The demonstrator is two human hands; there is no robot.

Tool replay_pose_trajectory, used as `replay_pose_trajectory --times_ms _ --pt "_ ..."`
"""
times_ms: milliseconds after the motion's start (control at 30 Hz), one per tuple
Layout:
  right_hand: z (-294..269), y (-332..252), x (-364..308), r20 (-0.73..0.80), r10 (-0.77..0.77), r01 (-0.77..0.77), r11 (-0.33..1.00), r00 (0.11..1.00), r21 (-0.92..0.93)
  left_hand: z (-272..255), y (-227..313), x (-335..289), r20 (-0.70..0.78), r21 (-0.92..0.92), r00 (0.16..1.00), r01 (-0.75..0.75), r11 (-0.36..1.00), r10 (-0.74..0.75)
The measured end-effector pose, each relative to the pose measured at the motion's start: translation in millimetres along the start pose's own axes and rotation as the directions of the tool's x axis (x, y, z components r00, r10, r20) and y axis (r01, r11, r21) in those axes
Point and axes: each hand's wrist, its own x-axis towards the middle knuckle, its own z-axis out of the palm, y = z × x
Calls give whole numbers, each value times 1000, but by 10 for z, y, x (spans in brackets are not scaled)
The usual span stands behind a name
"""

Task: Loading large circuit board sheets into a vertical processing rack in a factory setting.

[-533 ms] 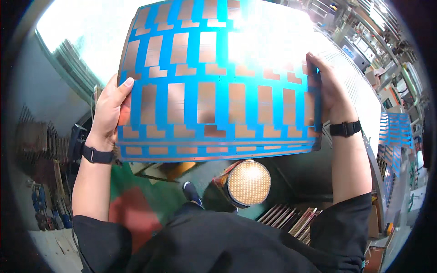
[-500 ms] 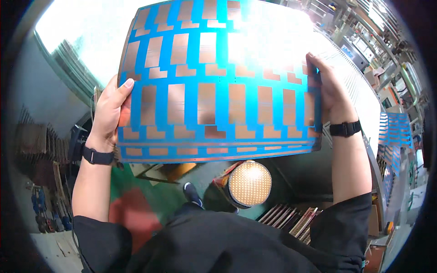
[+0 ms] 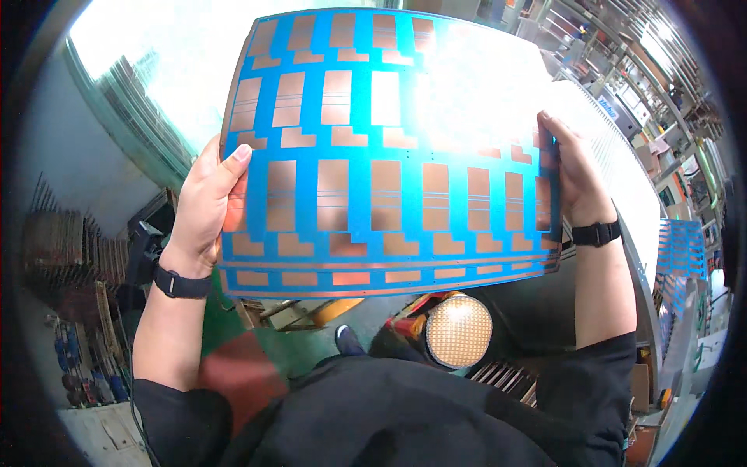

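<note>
A wide circuit board panel [image 3: 366, 152], blue with rows of copper-coloured rectangles, is held up in front of me by both hands. My left hand [image 3: 210, 191] grips its left edge, thumb on the near face and the other fingers hidden behind. At the right edge my right hand [image 3: 580, 167] is closed on the panel, its fingers mostly behind it. The panel is tilted, and strong glare washes out its upper right part. Black bands circle both wrists.
Below the panel stands a round stool [image 3: 459, 331] with a patterned seat, near my shoe [image 3: 348, 340]. A white ridged surface [image 3: 622, 183] runs along the right. More blue-patterned panels [image 3: 681, 249] stand beyond it. Slotted racks [image 3: 74, 241] are at the left.
Both hands and the panel have shifted slightly right and down in view. The stool and floor have also shifted right. The grip on the panel is unchanged.
</note>
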Motion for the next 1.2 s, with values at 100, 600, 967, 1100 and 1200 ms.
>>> replay_pose_trajectory --times_ms 100,600,967,1100,1200 --pt "122 16 80 43 5 -5 1000 999 -1 -106 21 4 -10 -19 1000 7 1000 -7" --pt "774 -12 666 183 18 -12 999 983 -37 -386 25 206 -164 -83 986 -38 996 24" --pt "941 466 2167 637 108 -318 921 764 225 -365 -186 386 -181 483 937 -178 857 297" --pt "1085 402 2365 710 227 -391 918 667 74 -88 18 562 193 979 816 -198 -50 545" --pt "954 372 2650 661 254 -132 964 706 -229 -98 -135 728 130 991 698 -115 -70 704"
